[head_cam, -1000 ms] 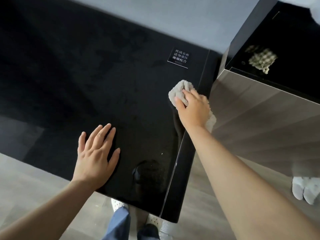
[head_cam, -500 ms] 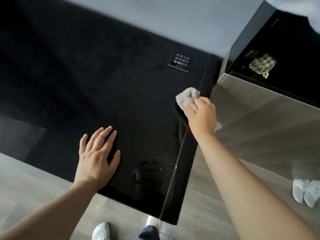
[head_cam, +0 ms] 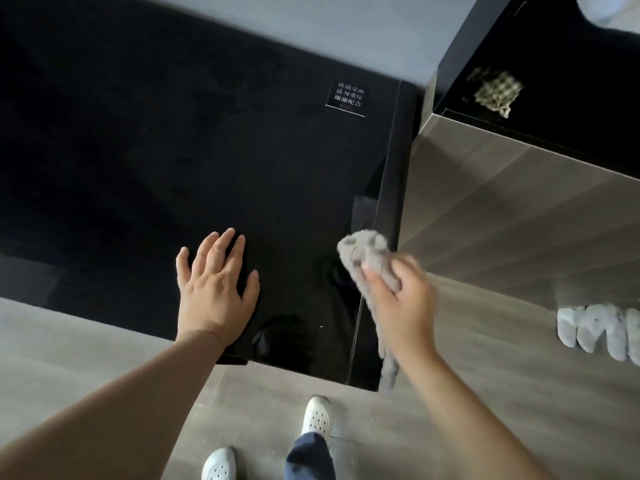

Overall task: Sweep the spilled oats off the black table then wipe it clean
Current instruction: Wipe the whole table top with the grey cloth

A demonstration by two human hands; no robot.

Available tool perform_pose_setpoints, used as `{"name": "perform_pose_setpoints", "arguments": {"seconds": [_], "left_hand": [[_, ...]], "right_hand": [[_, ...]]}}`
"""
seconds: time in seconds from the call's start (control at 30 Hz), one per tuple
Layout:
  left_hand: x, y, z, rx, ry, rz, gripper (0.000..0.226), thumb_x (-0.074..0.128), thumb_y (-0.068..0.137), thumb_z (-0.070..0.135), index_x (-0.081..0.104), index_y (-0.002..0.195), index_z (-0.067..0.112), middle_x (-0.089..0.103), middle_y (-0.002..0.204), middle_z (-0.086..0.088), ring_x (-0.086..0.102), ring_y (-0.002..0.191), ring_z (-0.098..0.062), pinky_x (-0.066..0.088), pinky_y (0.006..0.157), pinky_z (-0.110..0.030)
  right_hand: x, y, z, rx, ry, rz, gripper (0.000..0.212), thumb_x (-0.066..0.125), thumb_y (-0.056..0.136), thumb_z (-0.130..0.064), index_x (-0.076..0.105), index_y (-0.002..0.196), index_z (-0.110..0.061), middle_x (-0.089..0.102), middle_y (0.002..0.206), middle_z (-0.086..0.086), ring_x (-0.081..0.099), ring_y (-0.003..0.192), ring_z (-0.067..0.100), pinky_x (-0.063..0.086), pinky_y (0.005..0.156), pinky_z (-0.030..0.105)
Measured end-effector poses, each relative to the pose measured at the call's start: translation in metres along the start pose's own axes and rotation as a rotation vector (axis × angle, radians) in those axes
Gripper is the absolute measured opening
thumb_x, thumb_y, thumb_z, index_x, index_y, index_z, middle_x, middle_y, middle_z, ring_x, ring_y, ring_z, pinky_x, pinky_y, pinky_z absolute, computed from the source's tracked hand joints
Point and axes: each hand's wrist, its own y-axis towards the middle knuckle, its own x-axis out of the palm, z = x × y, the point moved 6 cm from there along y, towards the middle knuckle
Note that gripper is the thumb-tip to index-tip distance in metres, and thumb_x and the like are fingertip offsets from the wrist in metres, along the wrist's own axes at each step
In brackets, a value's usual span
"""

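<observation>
There is only one view. The camera sits on the person's head and looks forward and steeply down, from close by. It sees the near right corner of the black table (head_cam: 207, 150), both arms reaching out from the bottom edge, and the floor (head_cam: 485, 393) and white shoes (head_cam: 317, 415) right below.

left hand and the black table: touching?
Touching. The head view shows the left hand lying palm down, fingers spread, flat on the glossy top of the black table, with its dark reflection meeting the fingers and no gap visible.
</observation>
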Motion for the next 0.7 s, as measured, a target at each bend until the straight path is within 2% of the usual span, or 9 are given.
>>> {"name": "perform_pose_setpoints", "arguments": {"seconds": [0.07,0.13,0.23,0.3,0.37,0.47,0.57,0.63,0.7], "left_hand": [[0.001,0.000,0.000,0.002,0.001,0.004,0.063,0.029,0.091,0.047,0.044,0.143,0.015,0.035,0.152,-0.002,0.022,0.143,-0.022,0.006,0.118,-0.050],[0.001,0.001,0.000,0.005,-0.004,0.009,0.063,0.029,0.091,0.048,0.044,0.143,0.015,0.034,0.152,-0.003,0.022,0.143,-0.023,0.006,0.118,-0.050],[0.002,0.001,-0.001,0.013,0.008,0.011,0.062,0.029,0.093,0.047,0.042,0.143,0.014,0.034,0.153,-0.004,0.021,0.143,-0.023,0.006,0.117,-0.051],[0.002,0.001,-0.001,0.016,0.007,0.012,0.060,0.031,0.094,0.046,0.042,0.143,0.014,0.034,0.153,-0.005,0.021,0.143,-0.024,0.007,0.117,-0.052],[0.003,0.000,-0.002,0.023,0.004,0.004,0.056,0.037,0.097,0.043,0.041,0.144,0.013,0.033,0.153,-0.005,0.020,0.143,-0.025,0.007,0.117,-0.053],[0.001,0.000,-0.002,0.022,0.001,0.001,0.056,0.039,0.097,0.042,0.039,0.145,0.014,0.031,0.154,-0.005,0.019,0.144,-0.025,0.005,0.117,-0.053],[0.002,0.001,-0.001,0.022,0.014,-0.013,0.058,0.035,0.097,0.045,0.035,0.146,0.016,0.027,0.156,-0.003,0.014,0.145,-0.023,0.003,0.118,-0.052],[0.002,0.000,-0.001,0.026,0.021,-0.009,0.058,0.034,0.097,0.046,0.035,0.147,0.016,0.026,0.156,-0.003,0.014,0.145,-0.023,0.003,0.117,-0.052],[0.003,0.000,0.000,0.031,0.020,-0.002,0.058,0.033,0.097,0.046,0.035,0.147,0.015,0.027,0.156,-0.004,0.014,0.145,-0.024,0.003,0.117,-0.052]], "right_hand": [[-0.003,0.040,0.012,0.079,-0.126,0.149,0.023,0.060,0.086,-0.033,0.065,0.079,-0.011,0.059,0.092,-0.005,0.057,0.086,0.015,0.034,0.067,0.022],[0.018,0.057,0.021,0.107,-0.297,0.115,0.020,0.061,0.087,-0.031,0.069,0.094,-0.015,0.059,0.109,0.000,0.053,0.100,0.026,0.036,0.074,0.027],[0.044,0.020,0.016,-0.003,-0.486,0.108,0.031,0.065,0.085,-0.022,0.068,0.115,-0.025,0.060,0.117,-0.002,0.055,0.097,0.025,0.045,0.075,0.033],[0.049,-0.022,0.006,-0.077,-0.476,0.062,0.037,0.066,0.083,-0.019,0.067,0.119,-0.024,0.060,0.116,-0.004,0.056,0.093,0.021,0.044,0.072,0.029],[0.049,-0.063,0.001,-0.085,-0.427,-0.006,0.038,0.057,0.084,-0.021,0.066,0.121,-0.025,0.060,0.116,-0.007,0.055,0.093,0.015,0.041,0.071,0.021],[0.047,-0.113,-0.005,-0.091,-0.345,-0.169,0.038,0.053,0.081,-0.027,0.068,0.115,-0.030,0.059,0.111,-0.013,0.057,0.094,0.009,0.046,0.073,0.020],[0.037,-0.139,-0.009,0.009,-0.135,-0.343,0.019,0.056,0.082,-0.032,0.072,0.090,-0.027,0.058,0.094,-0.018,0.058,0.083,0.004,0.047,0.066,0.020],[0.017,-0.126,-0.010,0.082,-0.040,-0.217,0.012,0.060,0.086,-0.022,0.067,0.076,-0.022,0.057,0.084,-0.012,0.056,0.074,0.008,0.045,0.060,0.021],[0.000,-0.094,-0.007,0.106,-0.087,0.004,0.010,0.064,0.088,-0.021,0.068,0.081,-0.016,0.058,0.085,-0.010,0.054,0.073,0.006,0.043,0.062,0.018]]}}
